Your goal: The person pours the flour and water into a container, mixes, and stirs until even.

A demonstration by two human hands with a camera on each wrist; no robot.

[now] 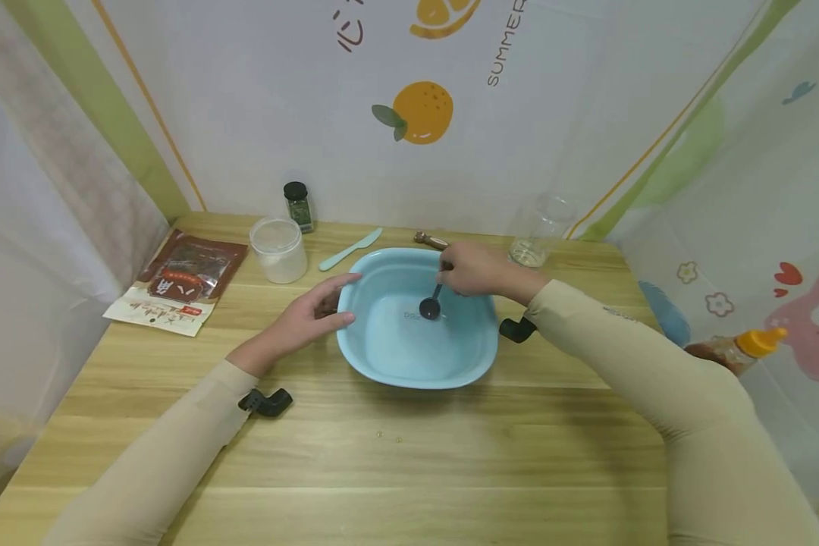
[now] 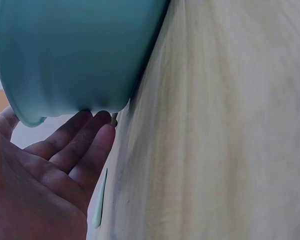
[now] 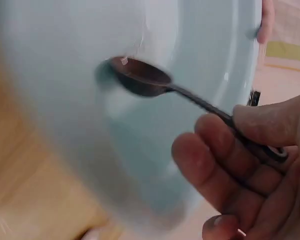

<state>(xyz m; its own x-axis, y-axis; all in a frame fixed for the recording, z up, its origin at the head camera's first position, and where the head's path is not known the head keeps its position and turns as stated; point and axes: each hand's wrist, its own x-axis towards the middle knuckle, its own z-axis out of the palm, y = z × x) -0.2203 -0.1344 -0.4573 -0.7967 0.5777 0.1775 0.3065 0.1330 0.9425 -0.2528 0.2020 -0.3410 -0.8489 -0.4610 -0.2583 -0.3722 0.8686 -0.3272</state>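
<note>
A light blue plastic basin [image 1: 416, 356] stands on the wooden table. At its left side my left hand [image 1: 307, 318] holds the rim, thumb and index finger over the edge; in the left wrist view the other fingers [image 2: 92, 145] rest against the outer wall. My right hand [image 1: 474, 269] reaches in over the back right of the basin and pinches a small dark measuring spoon [image 1: 430, 308] by its handle. In the right wrist view the spoon's round bowl [image 3: 142, 77] faces up, its inside brownish and shiny, close above the basin's inner surface.
Behind the basin lie a pale green knife [image 1: 351, 249] and a brown handle-like item [image 1: 431, 240]. To the left are a clear jar [image 1: 278, 250], a black-capped herb bottle [image 1: 298, 206] and a spice packet [image 1: 180, 280]. A drinking glass [image 1: 541, 231] and a yellow-tipped bottle [image 1: 740, 347] are right.
</note>
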